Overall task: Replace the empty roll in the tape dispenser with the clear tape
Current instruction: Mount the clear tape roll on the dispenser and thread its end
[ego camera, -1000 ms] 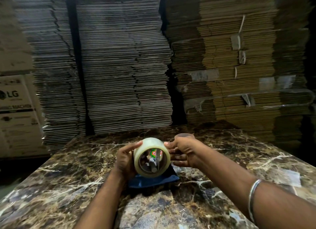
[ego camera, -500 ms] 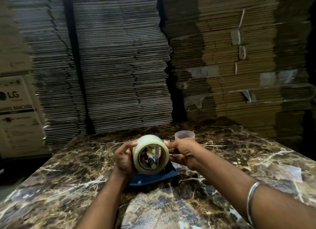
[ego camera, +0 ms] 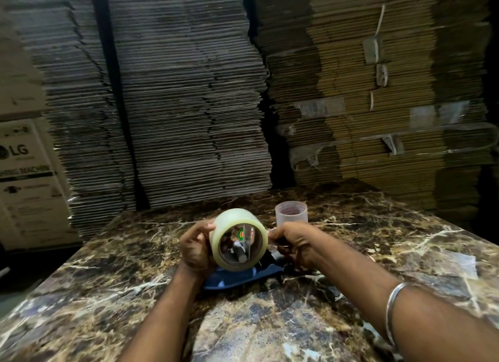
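Stacks of flat cardboard point(ego camera: 194, 97) rise behind the far edge of a marble desk point(ego camera: 108, 294). Near the desk's middle lies a blue dispenser point(ego camera: 243, 276), and a clear tape roll point(ego camera: 239, 238) stands over it, core facing the camera. The left hand point(ego camera: 195, 247) grips the roll's left side. The right hand point(ego camera: 293, 244) has its fingers curled at the roll's right edge, touching it; what they grasp I cannot tell. An empty core point(ego camera: 291, 216) stands just behind that hand.

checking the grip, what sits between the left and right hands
In the head view the clear tape roll sits between them: the left hand grips its left side, the right hand its right, above the blue tape dispenser.
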The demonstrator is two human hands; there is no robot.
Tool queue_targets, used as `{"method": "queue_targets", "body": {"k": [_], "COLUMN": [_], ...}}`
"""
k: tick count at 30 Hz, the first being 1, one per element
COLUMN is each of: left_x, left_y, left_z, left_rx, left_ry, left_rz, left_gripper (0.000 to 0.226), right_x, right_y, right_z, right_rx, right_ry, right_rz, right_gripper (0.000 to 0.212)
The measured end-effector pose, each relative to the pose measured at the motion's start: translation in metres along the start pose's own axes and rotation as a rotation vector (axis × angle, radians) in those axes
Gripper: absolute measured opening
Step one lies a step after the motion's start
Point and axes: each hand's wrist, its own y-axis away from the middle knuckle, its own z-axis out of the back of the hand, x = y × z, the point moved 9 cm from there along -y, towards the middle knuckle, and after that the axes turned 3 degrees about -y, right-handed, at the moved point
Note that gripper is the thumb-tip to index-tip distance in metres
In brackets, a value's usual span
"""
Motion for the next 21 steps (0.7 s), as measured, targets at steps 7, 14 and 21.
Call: {"method": "queue_targets", "body": {"k": [7,14,21], "left_x": [0.003,0.003,0.009], "left_y": [0.003,0.004,0.003], "left_z": [0.003,0.003,0.001], "left_rx": [-0.064,-0.106,-0.082], "left_ry": [-0.013,-0.008,-0.045], "left_rz": [0.018,0.009,0.096], "left_gripper": [0.032,0.026,0.040], "right_x": [-0.003,-0.008,-0.007], "right_y": [0.000,0.000,-0.001], "right_z": [0.001,0.008,0.028], "right_rx": [0.018,0.041,-0.008], "right_ry": [-0.004,-0.075,-0.063], "right_rz": [-0.014,-0.042,0.064], "right_gripper": [0.012,0.018,0.005]}}
